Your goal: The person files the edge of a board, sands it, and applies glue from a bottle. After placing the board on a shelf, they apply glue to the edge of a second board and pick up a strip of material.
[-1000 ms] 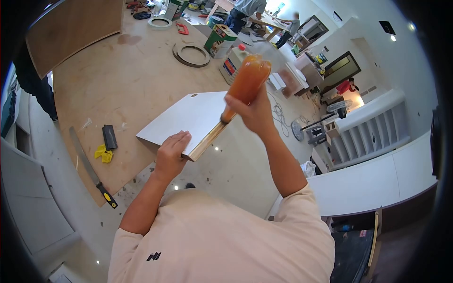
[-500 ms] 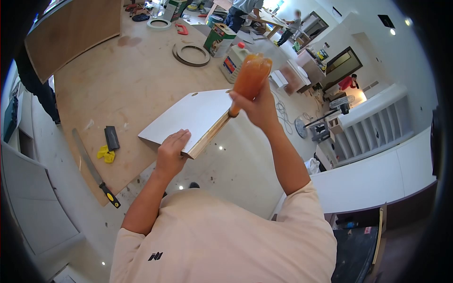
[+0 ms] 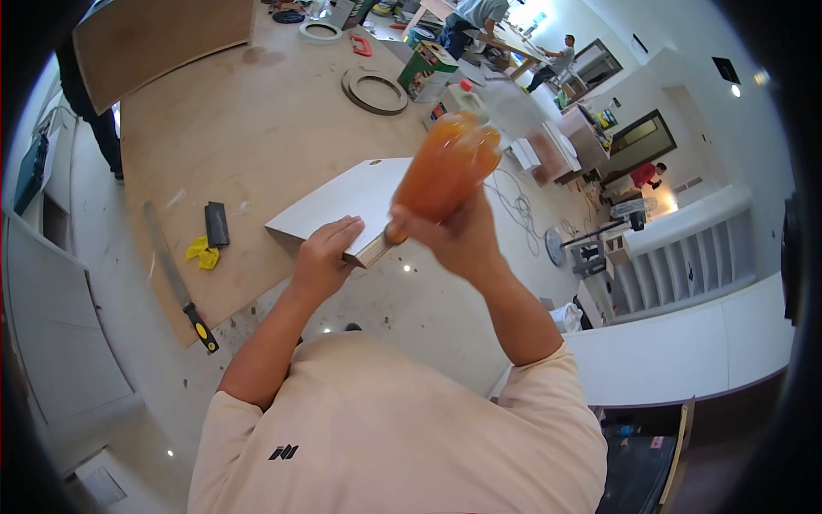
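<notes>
A white panel (image 3: 347, 199) with a bare wooden edge lies at the near edge of the brown worktable (image 3: 205, 146), partly overhanging it. My left hand (image 3: 325, 255) rests on the panel's near corner, its fingers lying on the white face and the thumb side hidden. My right hand (image 3: 458, 236) grips a bottle of orange-brown liquid (image 3: 449, 167), tilted with its nozzle down. That nozzle is at the panel's wooden edge, close to my left hand. The bottle hides the panel's far right part.
A saw (image 3: 175, 278), a black block (image 3: 217, 224) and a yellow cloth (image 3: 204, 253) lie on the left. Edge-band rolls (image 3: 374, 92), a green box (image 3: 428, 72) and a jug (image 3: 462, 101) stand farther back. A person's leg (image 3: 101, 128) is beyond the left side; others work behind.
My right hand has brought the bottle down along the panel's edge, nearer to my left hand. The camera view has shifted slightly, and my left hand stays on the panel.
</notes>
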Tool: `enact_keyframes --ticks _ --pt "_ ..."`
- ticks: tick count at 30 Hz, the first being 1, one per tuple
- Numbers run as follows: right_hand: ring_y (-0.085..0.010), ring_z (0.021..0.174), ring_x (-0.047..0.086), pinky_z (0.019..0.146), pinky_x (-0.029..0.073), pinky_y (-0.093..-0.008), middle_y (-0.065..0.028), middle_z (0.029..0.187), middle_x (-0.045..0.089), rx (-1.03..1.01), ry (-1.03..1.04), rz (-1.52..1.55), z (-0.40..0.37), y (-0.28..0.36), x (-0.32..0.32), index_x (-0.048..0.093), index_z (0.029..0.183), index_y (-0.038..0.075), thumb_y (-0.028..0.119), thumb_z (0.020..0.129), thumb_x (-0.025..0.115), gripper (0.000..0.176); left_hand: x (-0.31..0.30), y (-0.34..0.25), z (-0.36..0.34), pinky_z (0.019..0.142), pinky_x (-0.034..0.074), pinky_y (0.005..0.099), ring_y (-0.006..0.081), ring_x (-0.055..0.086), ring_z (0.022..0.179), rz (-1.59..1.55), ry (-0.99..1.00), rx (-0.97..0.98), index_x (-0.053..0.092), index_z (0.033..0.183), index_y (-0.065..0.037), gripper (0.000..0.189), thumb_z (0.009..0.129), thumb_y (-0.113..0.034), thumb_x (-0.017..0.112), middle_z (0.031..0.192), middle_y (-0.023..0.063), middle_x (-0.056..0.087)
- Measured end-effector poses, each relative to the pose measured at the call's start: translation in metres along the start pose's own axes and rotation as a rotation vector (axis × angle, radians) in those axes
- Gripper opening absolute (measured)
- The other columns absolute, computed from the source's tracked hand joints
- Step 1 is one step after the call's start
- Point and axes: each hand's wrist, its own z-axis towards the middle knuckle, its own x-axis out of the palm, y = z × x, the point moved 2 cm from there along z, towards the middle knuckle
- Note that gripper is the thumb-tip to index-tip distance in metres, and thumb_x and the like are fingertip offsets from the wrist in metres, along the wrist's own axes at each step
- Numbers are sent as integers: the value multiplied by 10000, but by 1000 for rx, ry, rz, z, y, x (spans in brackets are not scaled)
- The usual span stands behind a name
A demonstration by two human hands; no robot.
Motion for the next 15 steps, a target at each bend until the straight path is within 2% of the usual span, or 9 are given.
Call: enact_keyframes --ticks 3,6,9,12,15 --pt "-154 952 639 763 557 -306 -94 1101 631 -7 -101 -82 21 -5 -15 427 1278 -2 127 798 827 638 0 0 -1 954 539 409 335 652 1121 -4 -5 -13 675 1165 -27 603 579 44 800 1181 156 692" --pt "-159 919 647 764 555 -296 -102 1076 637 -25 -24 18 11 -8 6 428 1267 -9 112 799 824 625 2 0 -2 956 540 408 329 652 1123 -6 0 -11 676 1161 -25 591 586 40 797 1175 154 695" --pt "-154 912 646 788 551 -295 -98 1060 639 -14 34 -63 1 6 8 432 1259 -11 103 791 830 625 1 -1 -2 958 539 409 327 652 1123 -6 11 1 673 1160 -21 583 592 36 794 1170 153 696" --pt "-146 922 642 802 549 -296 -86 1062 636 -5 -74 -61 18 -8 -11 424 1277 -4 108 780 842 659 1 -1 -3 962 536 411 327 652 1122 2 1 6 669 1161 -18 581 596 30 794 1167 152 697" --pt "-141 924 645 803 552 -299 -83 1066 637 0 -4 -23 17 -5 0 407 1299 -4 97 791 832 670 -1 -3 1 958 538 410 328 654 1118 -4 -2 14 666 1162 -18 580 599 20 801 1165 151 697"
